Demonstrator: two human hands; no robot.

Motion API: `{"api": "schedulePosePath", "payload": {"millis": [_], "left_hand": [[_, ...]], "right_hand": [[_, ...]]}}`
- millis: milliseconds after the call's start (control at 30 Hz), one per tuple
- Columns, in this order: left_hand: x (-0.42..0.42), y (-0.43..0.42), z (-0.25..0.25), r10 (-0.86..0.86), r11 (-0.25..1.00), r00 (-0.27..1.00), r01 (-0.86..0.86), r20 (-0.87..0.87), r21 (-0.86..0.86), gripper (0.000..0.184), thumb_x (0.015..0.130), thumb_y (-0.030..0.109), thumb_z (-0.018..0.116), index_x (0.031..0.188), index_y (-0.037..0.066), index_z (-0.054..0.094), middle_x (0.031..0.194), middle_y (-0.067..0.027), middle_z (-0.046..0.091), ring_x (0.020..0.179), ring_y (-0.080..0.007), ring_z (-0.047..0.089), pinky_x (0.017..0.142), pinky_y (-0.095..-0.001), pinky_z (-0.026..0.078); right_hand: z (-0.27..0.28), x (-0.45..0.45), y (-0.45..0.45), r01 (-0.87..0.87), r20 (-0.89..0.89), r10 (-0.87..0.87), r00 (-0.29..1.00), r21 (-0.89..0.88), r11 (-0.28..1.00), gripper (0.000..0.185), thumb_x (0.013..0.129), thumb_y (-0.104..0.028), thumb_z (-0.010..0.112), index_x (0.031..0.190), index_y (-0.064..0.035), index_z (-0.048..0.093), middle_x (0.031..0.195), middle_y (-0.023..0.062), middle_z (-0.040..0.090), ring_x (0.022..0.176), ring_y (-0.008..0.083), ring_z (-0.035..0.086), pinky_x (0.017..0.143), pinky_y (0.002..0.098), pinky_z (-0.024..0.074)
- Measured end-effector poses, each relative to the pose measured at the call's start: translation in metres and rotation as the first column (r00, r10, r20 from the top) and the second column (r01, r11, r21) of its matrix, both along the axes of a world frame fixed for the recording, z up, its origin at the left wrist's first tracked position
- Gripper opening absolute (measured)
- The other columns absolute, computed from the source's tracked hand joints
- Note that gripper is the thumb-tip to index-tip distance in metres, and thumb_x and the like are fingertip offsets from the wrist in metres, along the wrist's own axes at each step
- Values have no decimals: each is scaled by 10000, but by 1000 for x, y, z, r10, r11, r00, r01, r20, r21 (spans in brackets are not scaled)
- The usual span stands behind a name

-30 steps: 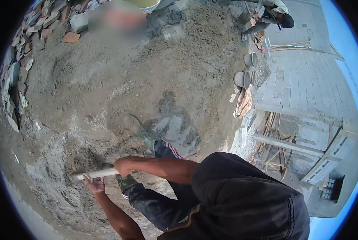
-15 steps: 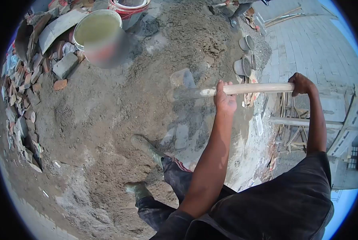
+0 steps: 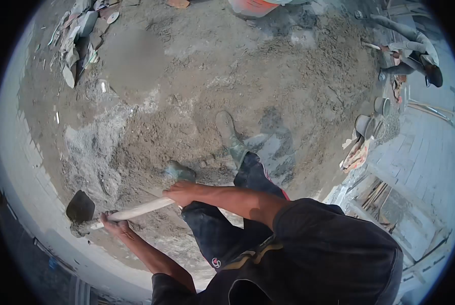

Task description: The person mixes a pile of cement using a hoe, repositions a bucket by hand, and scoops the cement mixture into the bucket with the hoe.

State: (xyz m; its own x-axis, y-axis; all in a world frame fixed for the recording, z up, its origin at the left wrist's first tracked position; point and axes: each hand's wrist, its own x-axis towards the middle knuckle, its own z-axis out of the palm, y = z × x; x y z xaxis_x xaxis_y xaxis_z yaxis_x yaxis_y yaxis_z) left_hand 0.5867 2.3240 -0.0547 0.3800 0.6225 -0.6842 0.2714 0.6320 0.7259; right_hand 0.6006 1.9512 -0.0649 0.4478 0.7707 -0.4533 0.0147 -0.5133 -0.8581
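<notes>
The soil [image 3: 197,76] offers passing room — boots [image 3: 229,129] and shovel [image 3: 143,208] obstruct closer in.

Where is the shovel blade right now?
In the head view, the shovel blade is at the lower left, at the end of the handle, just beyond the left hand.

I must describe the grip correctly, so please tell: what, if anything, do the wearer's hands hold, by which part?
A shovel, by its wooden handle: left hand near the blade, right hand farther up.
</notes>
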Motion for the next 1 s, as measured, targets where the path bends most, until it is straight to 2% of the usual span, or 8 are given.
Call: {"api": "schedulePosePath", "payload": {"millis": [67, 167, 333, 400, 500, 600, 900, 1000], "left_hand": [[-10, 78, 73, 44, 965, 965, -108, 258, 237, 202, 921, 236, 603, 910, 58, 510, 780, -40, 557, 684, -164, 551, 670, -317, 511], [11, 70, 130, 157, 598, 987, -75, -26, 798, 431, 997, 282, 508, 1247, -53, 403, 1064, -181, 556, 970, -305, 628, 724, -408, 539], [-31, 108, 8, 108, 552, 964, 144, -242, 821, 640, 1026, 292, 417, 1472, 38, 34, 1179, -250, 540, 933, -280, 637, 756, -371, 525], [-33, 84, -51, 59, 706, 969, 130, -241, 697, 678, 1029, 308, 416, 1487, 43, -8, 1188, -246, 542, 895, -251, 627, 757, -360, 509], [-67, 12, -142, -186, 916, 894, 308, -407, 259, 812, 978, 394, 468, 1484, -69, 32, 1458, -321, 296, 1337, -355, 367, 1114, -358, 264], [-82, -40, -179, -456, 874, 840, 360, -294, -327, 749, 961, 419, 510, 1419, -119, 263, 1294, -267, 520, 1142, -331, 557, 1004, -392, 412], [-54, -101, -155, -47, 810, 992, 107, 119, -577, 780, 854, 671, 547, 1305, 51, 402, 1103, -195, 598, 1005, -337, 597, 890, -471, 490], [-15, -145, -136, -60, 831, 986, -37, -156, -556, 782, 867, 634, 548, 1356, 64, 331, 1260, -204, 499, 1160, -347, 535, 1021, -558, 437]], "right_hand": [[26, 18, 114, -77, 75, 68, 995, 124, 989, 355, 742, -60, 617, 1080, -1, 529, 821, 204, 649, 844, 370, 661, 743, 486, 499], [61, 29, 264, -157, 19, 157, 987, 222, 962, 365, 748, -60, 614, 1092, 10, 514, 980, 232, 666, 975, 382, 651, 840, 472, 496], [7, 17, 399, -166, 52, 159, 986, 185, 969, 370, 782, -80, 591, 1139, -6, 527, 1030, 219, 667, 1014, 380, 638, 875, 474, 490], [-36, 11, 378, -112, 5, 112, 994, -68, 991, 428, 804, -102, 585, 1225, -56, 523, 1083, 194, 666, 1053, 373, 624, 896, 475, 483], [-86, -9, 297, -146, -140, 91, 986, -458, 877, 434, 825, -163, 612, 1249, -78, 575, 1173, 195, 641, 1114, 349, 608, 939, 456, 478], [-90, -28, 250, -84, -232, -117, 966, -704, 705, 408, 801, -213, 634, 1166, -29, 637, 1200, 213, 628, 1125, 364, 604, 943, 447, 476], [-36, 39, 164, -106, -284, -72, 956, -565, 818, 327, 789, -165, 592, 1071, -22, 675, 1120, 178, 673, 1058, 324, 648, 862, 412, 528], [-18, 56, 39, -38, -256, -114, 960, -521, 853, 330, 681, -86, 615, 981, 25, 700, 994, 234, 686, 962, 347, 677, 804, 431, 541]]}}
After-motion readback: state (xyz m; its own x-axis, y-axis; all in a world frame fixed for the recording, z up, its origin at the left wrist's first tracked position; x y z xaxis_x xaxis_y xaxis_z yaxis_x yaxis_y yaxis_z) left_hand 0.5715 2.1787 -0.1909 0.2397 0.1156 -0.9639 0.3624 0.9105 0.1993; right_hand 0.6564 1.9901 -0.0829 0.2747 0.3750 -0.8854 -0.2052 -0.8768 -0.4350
